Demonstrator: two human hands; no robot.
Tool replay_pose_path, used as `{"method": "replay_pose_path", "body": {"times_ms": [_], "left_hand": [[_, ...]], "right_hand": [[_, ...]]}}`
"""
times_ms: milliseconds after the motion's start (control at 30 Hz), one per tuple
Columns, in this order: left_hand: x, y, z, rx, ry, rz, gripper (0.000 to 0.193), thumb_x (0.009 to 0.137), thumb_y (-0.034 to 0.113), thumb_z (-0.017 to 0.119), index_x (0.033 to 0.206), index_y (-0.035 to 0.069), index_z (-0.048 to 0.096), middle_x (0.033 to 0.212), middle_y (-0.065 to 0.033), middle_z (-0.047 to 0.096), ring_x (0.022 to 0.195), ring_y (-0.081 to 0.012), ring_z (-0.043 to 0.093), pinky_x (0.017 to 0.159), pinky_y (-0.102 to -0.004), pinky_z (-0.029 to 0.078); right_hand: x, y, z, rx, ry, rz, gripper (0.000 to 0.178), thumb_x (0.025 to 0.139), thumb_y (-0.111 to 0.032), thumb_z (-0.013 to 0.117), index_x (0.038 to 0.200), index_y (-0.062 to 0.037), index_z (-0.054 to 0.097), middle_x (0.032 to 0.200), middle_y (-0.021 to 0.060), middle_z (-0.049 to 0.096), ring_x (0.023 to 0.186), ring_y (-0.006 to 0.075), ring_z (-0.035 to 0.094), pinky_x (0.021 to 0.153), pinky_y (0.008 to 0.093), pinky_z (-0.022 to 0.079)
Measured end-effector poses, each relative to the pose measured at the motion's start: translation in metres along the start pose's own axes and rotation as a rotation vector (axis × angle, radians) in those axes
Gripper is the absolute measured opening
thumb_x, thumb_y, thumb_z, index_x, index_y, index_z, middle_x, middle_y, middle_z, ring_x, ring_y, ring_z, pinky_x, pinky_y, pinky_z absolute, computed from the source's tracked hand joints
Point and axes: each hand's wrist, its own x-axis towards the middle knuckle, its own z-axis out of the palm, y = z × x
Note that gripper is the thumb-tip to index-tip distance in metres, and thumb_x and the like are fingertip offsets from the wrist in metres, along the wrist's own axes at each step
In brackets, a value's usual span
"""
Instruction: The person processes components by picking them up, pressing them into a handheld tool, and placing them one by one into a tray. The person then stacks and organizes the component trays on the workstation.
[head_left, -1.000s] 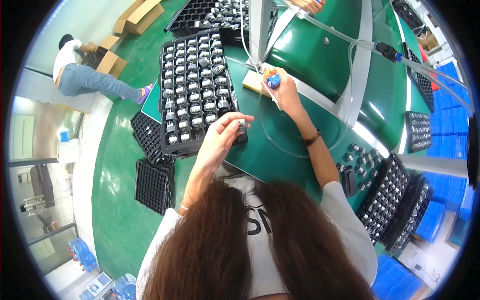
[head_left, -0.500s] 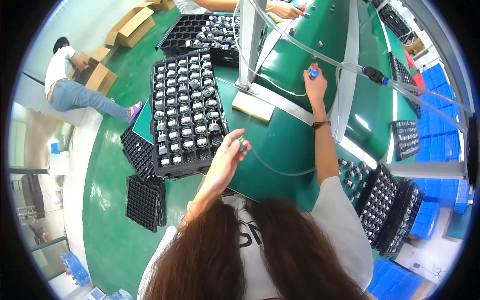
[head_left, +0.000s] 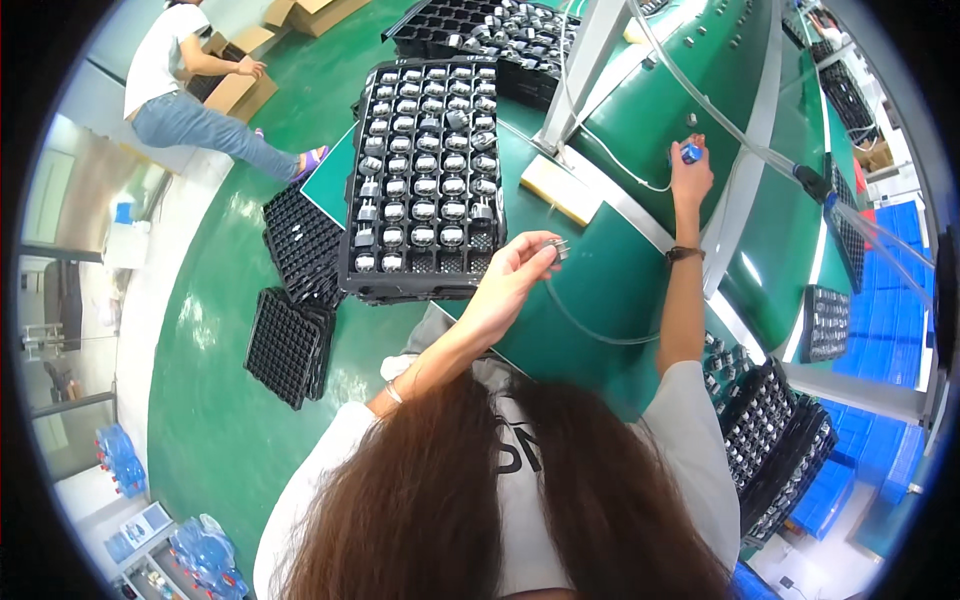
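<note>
My left hand (head_left: 515,280) pinches a small silver pronged part (head_left: 559,251) between thumb and fingertips, its thin pins pointing right. It is just right of the near corner of a black compartment tray (head_left: 347,240), which carries rows of similar silver-and-dark parts. Several pockets at the tray's near right corner hold none. Over the green conveyor belt (head_left: 640,115), my right arm reaches forward. My right hand (head_left: 691,180) is closed round a small blue tool (head_left: 690,153), whose lower part the fingers hide. One loose part (head_left: 691,119) lies on the belt just beyond it.
A yellow-and-white block (head_left: 560,188) lies by the belt's rail. A metal post (head_left: 590,75) and clear hoses (head_left: 725,125) cross the workspace. Another filled tray (head_left: 545,30) stands behind; black trays (head_left: 290,340) stack on the floor. A person (head_left: 165,80) bends at cardboard boxes.
The view has shifted, so the tray and belt sit further right. My left hand has turned, with the part's pins now facing right. The co-worker's hand has left the view.
</note>
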Motion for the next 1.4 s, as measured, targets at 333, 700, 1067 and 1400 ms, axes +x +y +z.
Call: {"method": "replay_pose_path", "body": {"times_ms": [333,700,1067,1400], "left_hand": [[-0.003,0.009,0.002,0.023,0.121,0.083,0.029,0.09,0.016,0.059,0.113,-0.001,0.058,0.099,-0.0026,0.062,0.09,-0.0077,0.055,0.084,-0.0226,0.042],[-0.008,0.013,0.001,0.056,0.128,0.111,0.029,0.085,0.008,0.065,0.111,-0.002,0.058,0.099,-0.0054,0.063,0.09,-0.0091,0.058,0.083,-0.0227,0.045],[-0.013,0.015,-0.001,0.162,0.094,0.143,0.039,0.082,0.006,0.067,0.118,-0.002,0.055,0.111,-0.0098,0.061,0.101,-0.0133,0.057,0.09,-0.026,0.045],[-0.044,0.08,-0.054,1.38,0.447,0.584,0.025,0.076,0.008,0.068,0.1,0.007,0.065,0.1,-0.0059,0.062,0.094,-0.0193,0.057,0.082,-0.0307,0.045]], "right_hand": [[-0.136,-0.101,-0.069,1.261,-0.68,0.368,0.023,0.091,-0.021,0.055,0.107,-0.004,0.053,0.094,0.0009,0.057,0.07,0.0054,0.052,0.061,0.0202,0.043],[-0.171,-0.15,-0.124,1.283,-0.782,0.084,0.022,0.085,-0.01,0.052,0.103,0.0018,0.058,0.095,0.0051,0.061,0.083,0.009,0.057,0.073,0.022,0.045],[-0.173,-0.149,-0.127,1.195,-0.89,-0.062,0.022,0.084,-0.012,0.051,0.102,-0.0001,0.055,0.092,0.0042,0.058,0.082,0.0106,0.055,0.073,0.0228,0.044],[-0.127,-0.131,-0.052,0.483,-0.526,-0.37,0.019,0.082,-0.02,0.064,0.085,-0.0026,0.057,0.069,0.0107,0.056,0.061,0.0224,0.056,0.062,0.0295,0.046]]}}
